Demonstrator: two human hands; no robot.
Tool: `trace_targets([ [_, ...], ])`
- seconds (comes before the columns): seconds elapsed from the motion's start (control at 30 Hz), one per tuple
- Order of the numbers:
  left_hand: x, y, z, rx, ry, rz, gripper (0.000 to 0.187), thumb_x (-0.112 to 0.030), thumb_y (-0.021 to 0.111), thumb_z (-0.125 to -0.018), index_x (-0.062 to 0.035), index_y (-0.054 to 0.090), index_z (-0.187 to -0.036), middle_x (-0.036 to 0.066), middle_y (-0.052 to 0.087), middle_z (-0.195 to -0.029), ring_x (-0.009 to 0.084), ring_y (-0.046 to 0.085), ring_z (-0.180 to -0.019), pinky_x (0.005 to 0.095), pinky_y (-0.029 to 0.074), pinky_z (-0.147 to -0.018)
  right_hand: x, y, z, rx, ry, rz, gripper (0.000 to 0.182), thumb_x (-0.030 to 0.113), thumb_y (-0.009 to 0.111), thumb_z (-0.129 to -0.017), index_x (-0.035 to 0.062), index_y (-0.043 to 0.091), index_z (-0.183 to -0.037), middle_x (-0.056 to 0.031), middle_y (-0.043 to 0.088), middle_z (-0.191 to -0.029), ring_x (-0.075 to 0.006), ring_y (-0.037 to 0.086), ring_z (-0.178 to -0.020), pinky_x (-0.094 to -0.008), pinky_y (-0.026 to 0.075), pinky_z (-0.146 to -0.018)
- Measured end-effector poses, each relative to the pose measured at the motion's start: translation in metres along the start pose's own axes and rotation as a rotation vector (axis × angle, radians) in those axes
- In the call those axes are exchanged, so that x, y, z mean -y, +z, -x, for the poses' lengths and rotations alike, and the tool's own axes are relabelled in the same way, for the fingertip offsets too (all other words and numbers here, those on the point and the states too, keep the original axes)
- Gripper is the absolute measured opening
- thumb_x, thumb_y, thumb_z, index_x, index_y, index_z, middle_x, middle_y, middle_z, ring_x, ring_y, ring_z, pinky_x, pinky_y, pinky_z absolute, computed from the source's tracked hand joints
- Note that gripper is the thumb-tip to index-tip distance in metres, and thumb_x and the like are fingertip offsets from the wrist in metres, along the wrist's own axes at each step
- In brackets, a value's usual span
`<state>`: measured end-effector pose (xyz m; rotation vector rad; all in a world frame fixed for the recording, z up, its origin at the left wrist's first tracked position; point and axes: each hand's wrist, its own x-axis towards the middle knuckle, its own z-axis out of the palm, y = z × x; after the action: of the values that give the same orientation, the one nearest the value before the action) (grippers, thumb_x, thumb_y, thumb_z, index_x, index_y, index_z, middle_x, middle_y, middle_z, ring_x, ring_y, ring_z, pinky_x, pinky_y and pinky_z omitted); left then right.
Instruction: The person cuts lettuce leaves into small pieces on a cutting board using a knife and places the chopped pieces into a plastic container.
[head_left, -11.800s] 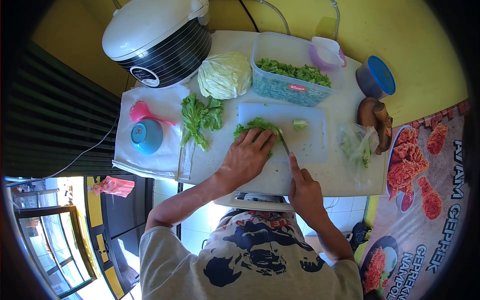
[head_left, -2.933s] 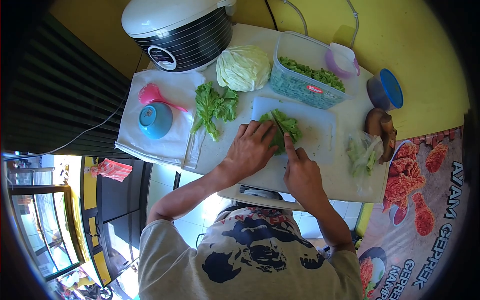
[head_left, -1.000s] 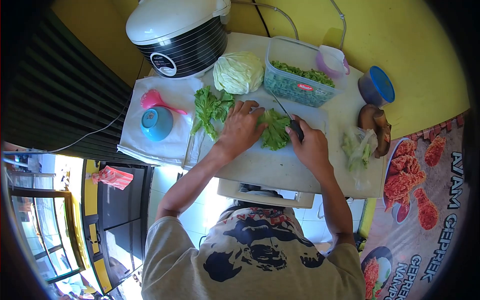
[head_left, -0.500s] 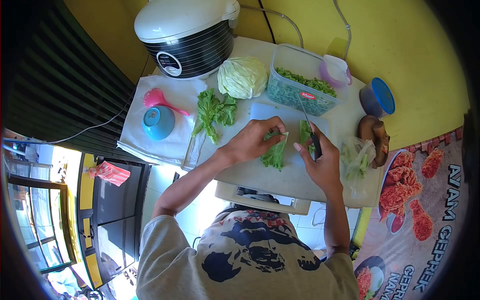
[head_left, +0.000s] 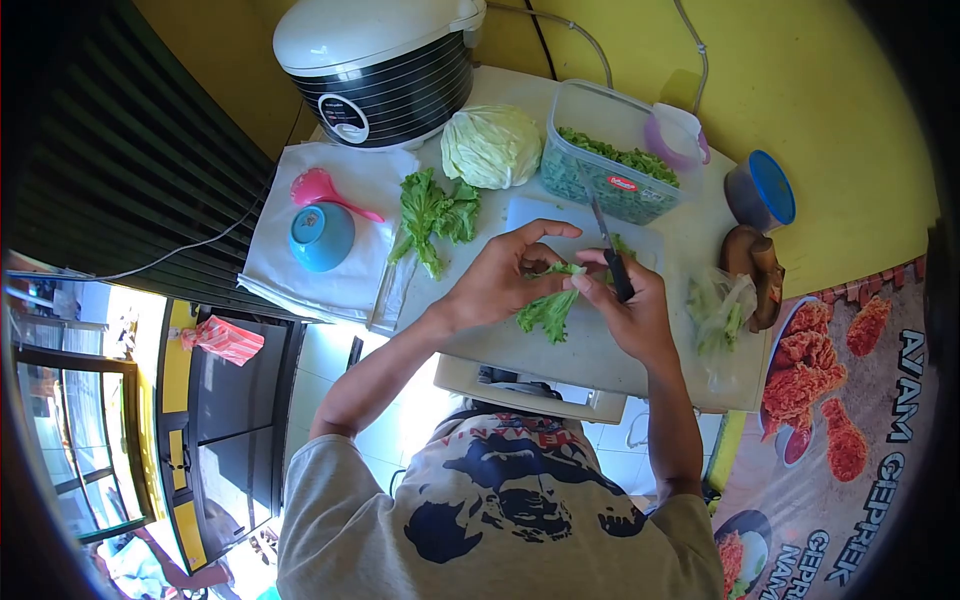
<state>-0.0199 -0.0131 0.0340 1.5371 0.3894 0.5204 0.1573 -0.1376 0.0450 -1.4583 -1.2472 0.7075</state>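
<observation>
My left hand (head_left: 500,278) is closed on a piece of green lettuce (head_left: 548,316), which hangs over the near edge of the pale cutting board (head_left: 530,212). A knife (head_left: 607,245) with a black handle is gripped in my right hand (head_left: 635,305), its blade slanting up toward the clear container (head_left: 612,190) of cut greens. My right thumb and fingertips meet the lettuce beside my left fingers. More lettuce shows partly behind my right hand. Loose lettuce leaves (head_left: 437,215) lie left of the board, below a pale cabbage (head_left: 491,147).
A rice cooker (head_left: 385,95) stands at the back left. Nearer are a blue bowl (head_left: 321,237) and pink ladle (head_left: 316,187) on white sheets. At the right are a blue-lidded tub (head_left: 760,192), a brown item (head_left: 750,268) and a plastic bag with greens (head_left: 718,318).
My right hand has moved left to the lettuce, bringing the knife along. My left hand still holds the leaf, and its index finger is extended further. The whole view has shifted slightly.
</observation>
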Motion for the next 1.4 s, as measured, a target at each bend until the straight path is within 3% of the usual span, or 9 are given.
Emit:
trace_targets([
  [0.23, 0.01, -0.007, 0.001, -0.118, -0.051, 0.088, 0.045, -0.008, 0.074, -0.098, -0.0015, 0.058, -0.14, 0.005, 0.073, -0.106, 0.0084, 0.064, -0.095, 0.0278, 0.05, -0.088, -0.008, -0.004, -0.001, 0.031, 0.02, 0.059, 0.015, 0.011, 0.076, -0.095, 0.0003, 0.071, -0.104, -0.0009, 0.069, -0.083, -0.0076, 0.059, -0.073, -0.0267, 0.047, -0.068],
  [0.33, 0.026, -0.004, -0.001, -0.139, -0.003, 0.198, 0.045, -0.023, 0.069, -0.104, -0.0001, 0.057, -0.141, 0.007, 0.07, -0.114, 0.0112, 0.064, -0.102, 0.0292, 0.051, -0.09, -0.01, 0.001, -0.001, 0.002, 0.069, 0.0, 0.012, 0.009, 0.076, -0.095, 0.0015, 0.07, -0.103, -0.0014, 0.07, -0.087, -0.0095, 0.064, -0.08, -0.0272, 0.05, -0.075],
  [0.53, 0.025, -0.005, 0.002, 0.041, -0.275, 0.126, 0.067, -0.056, 0.054, -0.106, 0.0025, 0.058, -0.139, 0.01, 0.068, -0.117, 0.015, 0.065, -0.105, 0.0277, 0.053, -0.088, -0.01, 0.003, -0.003, -0.049, 0.172, -0.162, 0.013, 0.006, 0.075, -0.095, 0.0038, 0.067, -0.105, -0.0023, 0.07, -0.095, -0.0113, 0.068, -0.092, -0.0291, 0.053, -0.082],
  [0.73, 0.009, -0.011, -0.003, 0.063, -0.458, 0.401, 0.059, -0.052, 0.062, -0.103, 0.0025, 0.065, -0.125, 0.008, 0.069, -0.109, 0.0147, 0.067, -0.096, 0.0314, 0.058, -0.079, -0.021, 0.002, -0.003, 0.02, 0.172, -0.212, 0.014, 0.006, 0.074, -0.095, 0.0033, 0.067, -0.106, -0.0024, 0.07, -0.095, -0.0112, 0.068, -0.092, -0.0289, 0.053, -0.082],
  [0.93, 0.033, -0.015, -0.011, -0.118, -0.18, 0.285, 0.025, -0.024, 0.073, -0.1, -0.0011, 0.069, -0.109, 0.004, 0.071, -0.098, 0.0082, 0.065, -0.083, 0.0259, 0.053, -0.073, -0.014, 0.005, -0.011, 0.031, 0.325, -0.118, 0.023, 0.007, 0.072, -0.096, 0.002, 0.066, -0.118, -0.0059, 0.073, -0.095, -0.0144, 0.071, -0.089, -0.0305, 0.054, -0.078],
  [1.03, 0.028, -0.018, -0.018, -0.17, -0.042, -0.121, 0.017, -0.013, 0.075, -0.097, 0.0003, 0.069, -0.106, 0.003, 0.07, -0.095, 0.0066, 0.063, -0.082, 0.0253, 0.051, -0.072, -0.025, 0.011, -0.013, 0.008, 0.209, -0.018, 0.027, 0.008, 0.072, -0.096, 0.0013, 0.065, -0.121, -0.0085, 0.074, -0.093, -0.0162, 0.074, -0.089, -0.0314, 0.054, -0.073],
  [1.23, 0.046, -0.015, -0.035, -0.299, 0.261, -0.704, 0.025, -0.013, 0.078, -0.091, 0.0002, 0.069, -0.111, 0.014, 0.073, -0.098, 0.0281, 0.072, -0.081, 0.0371, 0.056, -0.075, -0.035, 0.024, -0.018, -0.095, 0.163, 0.254, 0.03, 0.01, 0.071, -0.096, -0.0004, 0.064, -0.122, -0.0159, 0.074, -0.089, -0.0215, 0.074, -0.081, -0.0348, 0.055, -0.07],
  [1.3, 0.05, -0.012, -0.035, -0.31, 0.227, -0.742, 0.028, -0.013, 0.078, -0.091, -0.001, 0.068, -0.114, 0.016, 0.073, -0.105, 0.0343, 0.071, -0.083, 0.0411, 0.057, -0.077, -0.029, 0.025, -0.02, -0.056, 0.226, 0.394, 0.031, 0.011, 0.07, -0.096, -0.0009, 0.063, -0.124, -0.019, 0.073, -0.089, -0.0264, 0.073, -0.078, -0.0369, 0.055, -0.07],
  [1.4, 0.028, -0.006, -0.024, -0.371, 0.124, -0.841, 0.032, -0.015, 0.077, -0.091, -0.0024, 0.067, -0.118, 0.016, 0.071, -0.115, 0.037, 0.071, -0.091, 0.0441, 0.058, -0.081, -0.032, 0.028, -0.007, -0.171, 0.065, 0.422, 0.033, 0.013, 0.067, -0.099, -0.0016, 0.061, -0.128, -0.0211, 0.071, -0.089, -0.0335, 0.071, -0.075, -0.0407, 0.054, -0.067],
])
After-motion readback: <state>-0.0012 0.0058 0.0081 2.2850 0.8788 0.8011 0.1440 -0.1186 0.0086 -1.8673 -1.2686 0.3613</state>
